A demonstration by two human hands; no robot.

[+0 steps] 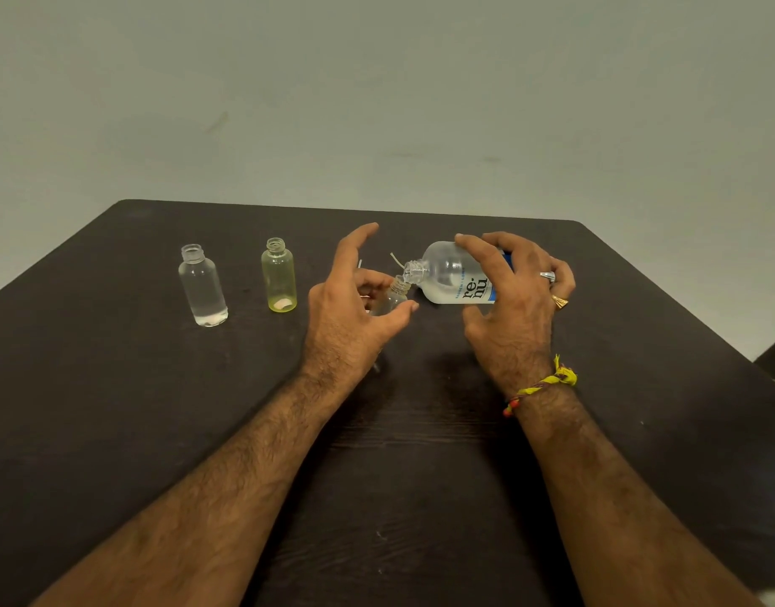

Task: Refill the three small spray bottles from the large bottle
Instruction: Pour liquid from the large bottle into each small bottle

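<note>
Leftmost, a clear small bottle [203,286] and a yellowish one [279,276] stood uncapped on the counter [114,387]. At centre our left hand [355,308] curled around the third small bottle [394,297]. Right of it, our right hand [514,291] gripped the tipped large bottle [451,273], neck at the small mouth. We judged a slow, steady tilt best, mouths kept aligned.

Large clear bottle [453,273], blue-and-white label, uncapped, tipped near horizontal, neck meeting the mouth of a small clear bottle [394,295]. To the left, standing upright and uncapped: yellow-tinted bottle [279,276], then clear bottle [202,286].
</note>
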